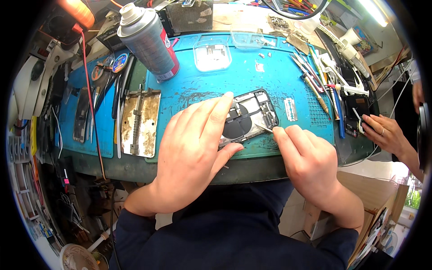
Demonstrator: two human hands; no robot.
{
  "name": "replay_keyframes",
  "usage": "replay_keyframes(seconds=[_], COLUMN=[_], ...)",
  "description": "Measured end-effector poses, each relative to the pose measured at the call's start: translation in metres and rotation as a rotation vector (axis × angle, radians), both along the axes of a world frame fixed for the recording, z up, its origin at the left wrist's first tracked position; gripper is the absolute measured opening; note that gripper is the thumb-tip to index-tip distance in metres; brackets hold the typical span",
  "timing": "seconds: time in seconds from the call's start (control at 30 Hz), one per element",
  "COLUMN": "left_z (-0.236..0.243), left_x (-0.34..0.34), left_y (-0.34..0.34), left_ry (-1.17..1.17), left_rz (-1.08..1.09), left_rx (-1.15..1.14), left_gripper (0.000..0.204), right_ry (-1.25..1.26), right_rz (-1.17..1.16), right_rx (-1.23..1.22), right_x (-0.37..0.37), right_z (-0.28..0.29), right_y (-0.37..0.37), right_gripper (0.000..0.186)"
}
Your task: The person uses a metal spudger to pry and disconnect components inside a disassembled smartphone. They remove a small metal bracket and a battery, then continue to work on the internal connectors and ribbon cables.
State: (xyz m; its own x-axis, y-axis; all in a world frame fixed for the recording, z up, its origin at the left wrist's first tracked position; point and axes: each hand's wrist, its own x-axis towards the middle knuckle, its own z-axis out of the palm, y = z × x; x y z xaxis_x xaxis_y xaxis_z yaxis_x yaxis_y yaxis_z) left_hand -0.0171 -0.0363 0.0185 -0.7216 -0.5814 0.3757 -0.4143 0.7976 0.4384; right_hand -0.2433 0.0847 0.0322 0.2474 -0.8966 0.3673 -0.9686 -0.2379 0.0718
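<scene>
The phone (250,118) lies on the mat (279,83); the left hand (191,139), fingers extended, thumb apart, spans its left side; the fingers of the right hand (309,155) pinch a tool (264,128) over it.

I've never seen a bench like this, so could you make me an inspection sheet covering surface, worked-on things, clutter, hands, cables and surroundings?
Surface: blue mat, marked with dark scuffs.
Worked-on things: opened phone-like device with a round black area, inner parts exposed; thin tool.
Clutter: spray can, clear plastic box, razor blade and metal fixture; assorted tools at the right.
Hands: left hand covers the device's left part, grip unclear; right hand pinches the thin tool, its tip over the device.
Cables: red cable crosses the left side; pale ones at the right.
Surroundings: another person's hand at the right; fan at lower left.
</scene>
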Motion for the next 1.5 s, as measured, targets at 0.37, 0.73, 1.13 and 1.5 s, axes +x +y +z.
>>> replay_keyframes(seconds=[0.37, 0.73, 1.13, 1.5], left_z=[-0.013, -0.008, -0.006, -0.001], left_x=[-0.01, -0.01, -0.01, -0.01], left_y=[0.006, 0.007, 0.006, 0.004], left_ry=[-0.117, -0.131, -0.13, -0.122], left_rz=[-0.08, -0.069, -0.083, -0.102], left_rx=[-0.17, -0.154, -0.162, -0.146], left_gripper=[0.051, 0.044, 0.04, 0.036], right_ry=[0.045, -0.272, -0.43, -0.474], right_rz=[-0.01, 0.058, 0.223, 0.311], right_rx=[0.091, 0.236, 0.211, 0.221], right_x=[-0.004, -0.027, -0.041, -0.051], right_z=[0.01, 0.007, -0.006, -0.011], right_y=[-0.003, -0.011, -0.026, -0.031], right_gripper=[0.032, 0.023, 0.011, 0.01])
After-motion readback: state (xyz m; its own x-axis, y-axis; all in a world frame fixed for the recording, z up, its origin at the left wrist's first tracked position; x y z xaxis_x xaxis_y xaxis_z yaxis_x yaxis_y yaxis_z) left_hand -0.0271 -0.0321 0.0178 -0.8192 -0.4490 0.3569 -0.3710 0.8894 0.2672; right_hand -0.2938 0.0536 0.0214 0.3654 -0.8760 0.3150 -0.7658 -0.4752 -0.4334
